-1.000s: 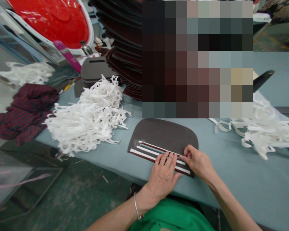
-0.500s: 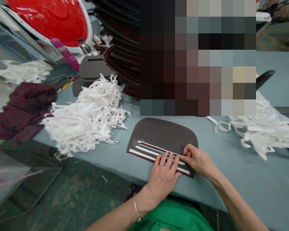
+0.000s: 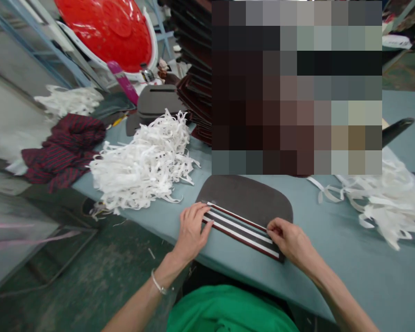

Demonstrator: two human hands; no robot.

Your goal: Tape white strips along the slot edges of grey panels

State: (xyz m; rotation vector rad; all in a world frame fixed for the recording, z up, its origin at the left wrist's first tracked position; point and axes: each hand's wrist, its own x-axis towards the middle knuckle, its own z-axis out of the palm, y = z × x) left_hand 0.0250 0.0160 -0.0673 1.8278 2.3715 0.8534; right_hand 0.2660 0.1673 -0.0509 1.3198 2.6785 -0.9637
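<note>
A dark grey-brown panel point(image 3: 249, 196) with rounded far corners lies flat on the table, a long slot near its front edge. White strips point(image 3: 242, 234) run side by side along the slot and the front edge, with dark red edging beside them. At the panel's left end my left hand point(image 3: 192, 230) rests, fingers stretched forward over the strip ends and thumb apart. My right hand point(image 3: 288, 240) is closed in a pinch at the right end of the white strip along the slot's far side; its fingertips partly hide that end.
A heap of loose white strips point(image 3: 145, 170) lies left on the blue-grey table point(image 3: 152, 226), another heap point(image 3: 383, 193) right. Beyond stand stacked dark panels point(image 3: 193, 83), a grey slotted panel point(image 3: 157, 101), striped cloth point(image 3: 67, 147) and a red basin point(image 3: 107, 32). A blurred patch hides the back.
My left hand has moved left, from the middle of the strips to the panel's left end. My right hand stays pinched near the slot's right end. The view has shifted slightly.
</note>
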